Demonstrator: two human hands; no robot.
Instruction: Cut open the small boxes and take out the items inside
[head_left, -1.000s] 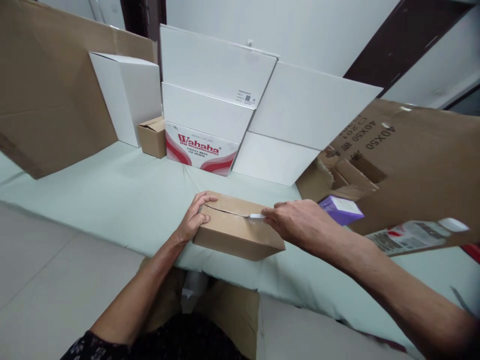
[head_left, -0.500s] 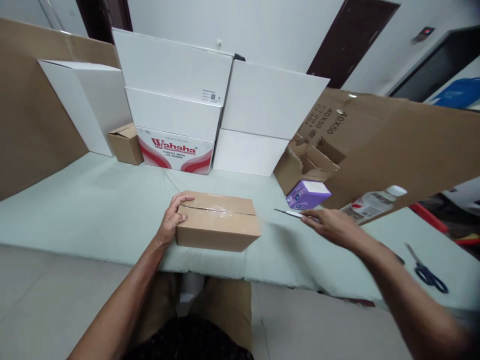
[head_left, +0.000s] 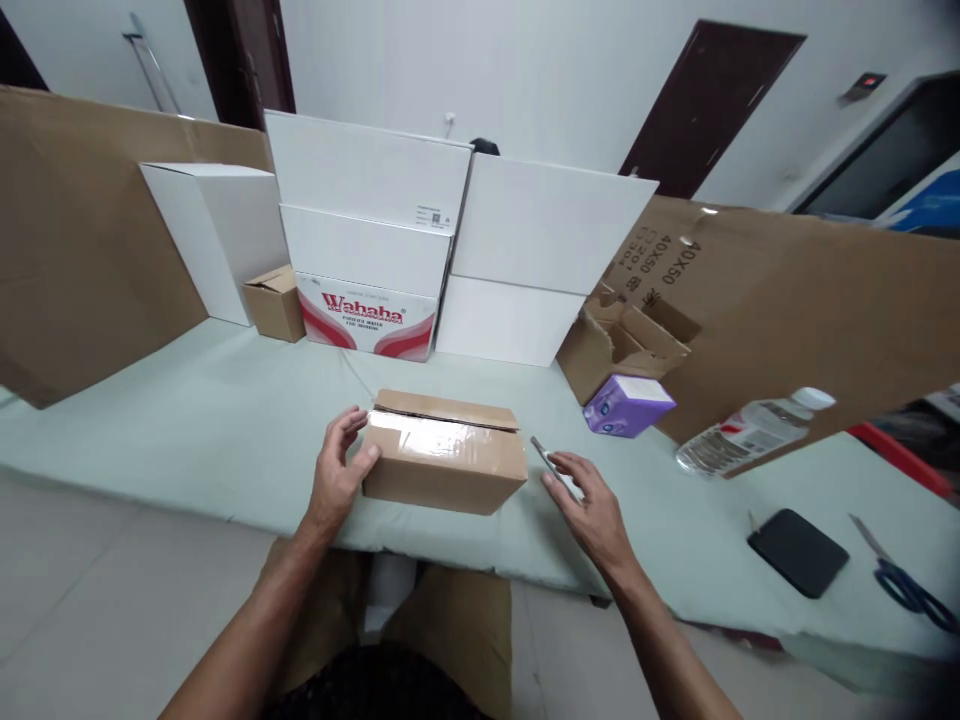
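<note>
A taped brown cardboard box (head_left: 446,480) lies on the green-clothed table in front of me, with clear tape on its top and a dark gap along the seam of its flaps. My left hand (head_left: 341,465) cups the box's left end, thumb against the near corner and fingers bent at the far corner. Just off the right end, my right hand (head_left: 592,500) grips a slim box cutter (head_left: 556,470), its tip pointing up and left, apart from the box. Behind that hand sits a purple carton (head_left: 628,405).
White boxes (head_left: 517,320) and a Wahaha box (head_left: 367,318) stand at the back, beside a small brown box (head_left: 276,303). An open cardboard box (head_left: 619,340) is at back right. Nearer are a clear bottle (head_left: 757,430), a black flat pad (head_left: 799,552) and scissors (head_left: 904,583).
My right hand has come left and down with the box cutter, near the box's right end. My left hand's fingers have slid off the box's top to its end. The seam gap looks wider.
</note>
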